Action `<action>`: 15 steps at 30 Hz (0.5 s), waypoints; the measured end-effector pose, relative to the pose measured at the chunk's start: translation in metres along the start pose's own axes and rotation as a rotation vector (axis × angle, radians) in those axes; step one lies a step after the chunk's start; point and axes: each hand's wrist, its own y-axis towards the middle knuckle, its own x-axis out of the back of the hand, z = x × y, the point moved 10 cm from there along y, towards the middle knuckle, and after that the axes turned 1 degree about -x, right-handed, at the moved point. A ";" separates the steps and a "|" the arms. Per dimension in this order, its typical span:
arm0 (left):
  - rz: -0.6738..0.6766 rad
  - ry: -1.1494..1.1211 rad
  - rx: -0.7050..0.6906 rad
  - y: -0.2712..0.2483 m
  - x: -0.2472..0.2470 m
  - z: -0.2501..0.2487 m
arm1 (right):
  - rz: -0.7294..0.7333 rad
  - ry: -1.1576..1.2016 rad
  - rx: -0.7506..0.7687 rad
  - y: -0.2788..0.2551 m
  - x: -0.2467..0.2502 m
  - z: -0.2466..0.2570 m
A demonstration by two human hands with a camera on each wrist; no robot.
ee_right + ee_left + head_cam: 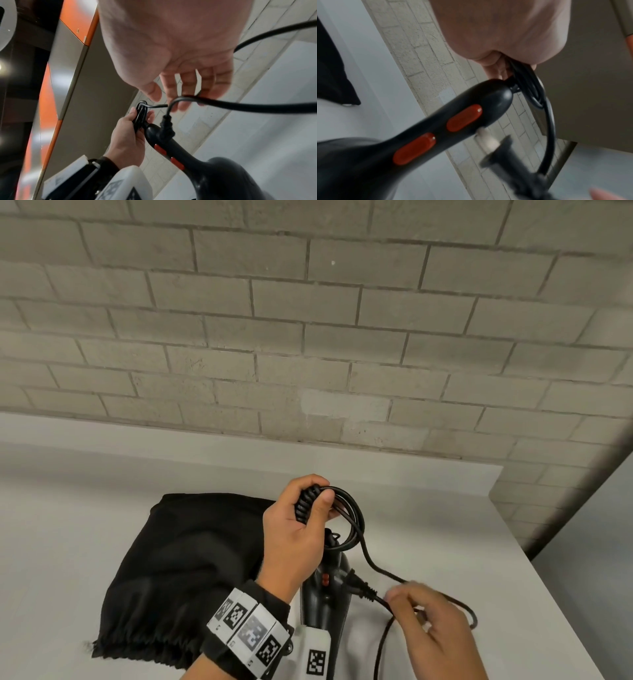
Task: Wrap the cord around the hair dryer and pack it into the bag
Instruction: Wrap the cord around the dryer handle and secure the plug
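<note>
Head view shows, nearest you, your right hand (430, 623) pinching the loose cord (368, 553) just behind the plug (356, 585), which lies against the handle of the black hair dryer (325, 594). The dryer hangs nose-down over the near edge of the white table (445, 508), its two red switches (440, 134) facing up in the left wrist view. A little farther, your left hand (298, 529) is clenched round the coiled loops at the handle's tail. Left of that hand lies the black drawstring bag (191, 559), flat, its gathered mouth toward you. The loops sit only in your fist, not round the dryer; I judge that easing those fingers would let them spring apart. A slack bight trails right across the table and could snag or kink as you draw it in.
</note>
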 end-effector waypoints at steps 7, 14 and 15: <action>0.032 0.082 -0.044 -0.002 -0.006 -0.005 | 0.221 -0.128 0.046 0.019 -0.028 0.046; 0.067 0.141 -0.065 0.000 -0.002 -0.008 | -0.042 -0.579 0.644 0.028 -0.001 0.134; 0.082 0.153 -0.076 0.000 -0.002 -0.010 | -0.061 -0.601 0.692 0.029 0.001 0.143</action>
